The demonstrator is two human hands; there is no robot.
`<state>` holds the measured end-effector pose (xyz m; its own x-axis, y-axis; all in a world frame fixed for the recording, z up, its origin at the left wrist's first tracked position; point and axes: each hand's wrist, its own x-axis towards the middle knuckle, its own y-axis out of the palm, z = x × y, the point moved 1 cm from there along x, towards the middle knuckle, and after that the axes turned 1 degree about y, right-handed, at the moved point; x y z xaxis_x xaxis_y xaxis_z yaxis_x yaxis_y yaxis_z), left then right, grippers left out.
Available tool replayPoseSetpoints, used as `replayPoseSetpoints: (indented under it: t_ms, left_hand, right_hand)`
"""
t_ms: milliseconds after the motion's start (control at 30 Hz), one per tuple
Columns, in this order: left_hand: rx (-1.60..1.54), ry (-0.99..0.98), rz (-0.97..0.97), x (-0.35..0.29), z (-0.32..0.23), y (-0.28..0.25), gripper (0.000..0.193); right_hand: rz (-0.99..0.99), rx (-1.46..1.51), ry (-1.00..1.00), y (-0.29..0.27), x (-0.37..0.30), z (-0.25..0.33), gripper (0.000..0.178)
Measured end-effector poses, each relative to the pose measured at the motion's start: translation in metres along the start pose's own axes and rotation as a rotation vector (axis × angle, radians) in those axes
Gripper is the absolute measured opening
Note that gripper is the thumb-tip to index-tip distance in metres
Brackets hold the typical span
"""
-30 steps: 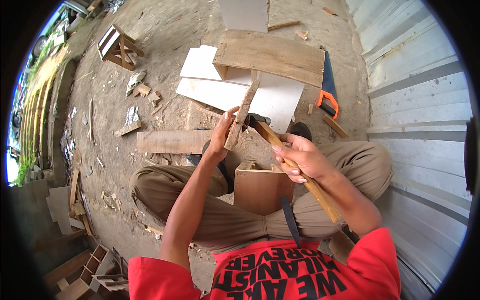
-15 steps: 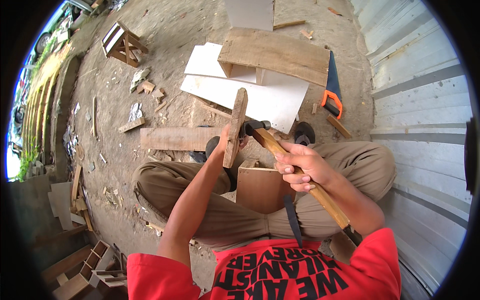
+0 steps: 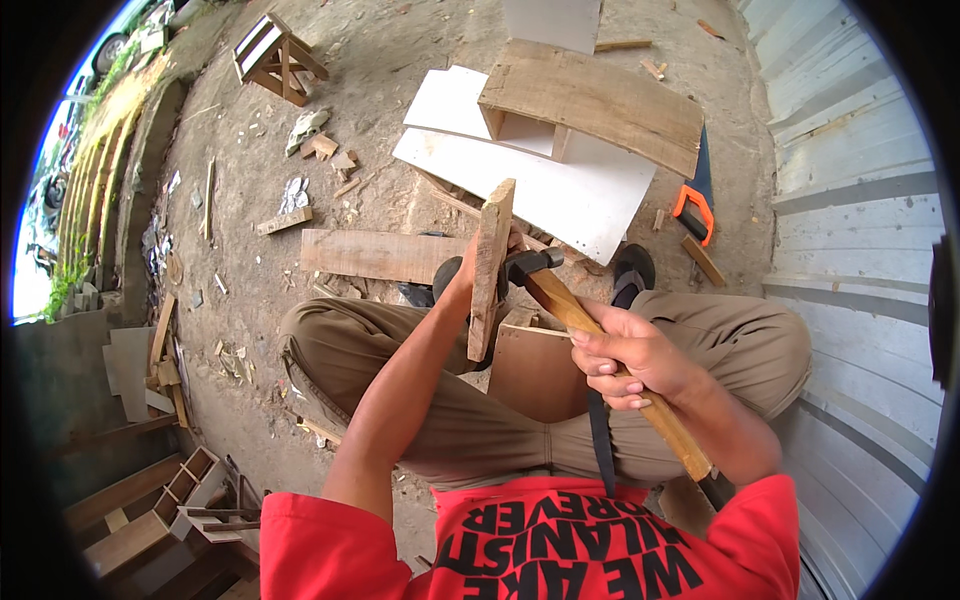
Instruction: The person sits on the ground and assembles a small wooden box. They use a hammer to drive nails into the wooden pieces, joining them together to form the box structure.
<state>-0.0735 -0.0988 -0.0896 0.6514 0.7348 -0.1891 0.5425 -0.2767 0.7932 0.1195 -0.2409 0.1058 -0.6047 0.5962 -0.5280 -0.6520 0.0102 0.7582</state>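
My left hand [image 3: 464, 278] is closed around a short, rough wooden board [image 3: 490, 270] held upright over my lap; the board hides most of the fingers. My right hand [image 3: 630, 358] grips the wooden handle of a claw hammer [image 3: 560, 300]. The dark hammer head lies right against the board's right side, by the left fingertips. Whether its claw is hooked on a nail there cannot be made out. Below the hammer, between my legs, stands a brown wooden block or box [image 3: 538, 370].
Ahead lie white panels [image 3: 540, 190] with a wooden box frame [image 3: 600, 100] on top. A handsaw with an orange handle [image 3: 695, 212] is to their right. A plank [image 3: 380, 255], a small stool [image 3: 275, 60] and scraps lie leftward. A corrugated metal wall [image 3: 850, 230] runs along the right.
The whole scene has shifted rightward in the picture as the view turned. Both hands keep their grips, and the hammer head stays beside the board.
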Motion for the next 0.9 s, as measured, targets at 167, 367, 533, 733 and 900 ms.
replayPoseSetpoints:
  t_ms: [167, 367, 533, 733, 900]
  left_hand:
    - [0.374, 0.09, 0.07, -0.001, -0.015, 0.001, 0.032]
    - [0.707, 0.154, -0.049, 0.011, -0.032, 0.002, 0.049]
    - [0.79, 0.243, -0.032, 0.011, -0.051, 0.014, 0.058]
    - [0.877, 0.321, -0.016, 0.006, -0.06, 0.01, 0.062]
    - [0.932, 0.201, -0.312, 0.011, -0.076, 0.039, 0.064]
  right_hand:
    - [-0.012, -0.05, 0.019, 0.009, -0.005, -0.001, 0.044]
    - [-0.035, -0.173, 0.14, 0.008, -0.009, 0.004, 0.049]
    - [0.035, -0.169, 0.163, 0.01, -0.009, 0.001, 0.039]
    - [0.032, -0.169, 0.157, 0.01, -0.006, 0.002, 0.048]
    - [-0.007, -0.167, 0.135, 0.003, -0.009, 0.011, 0.056]
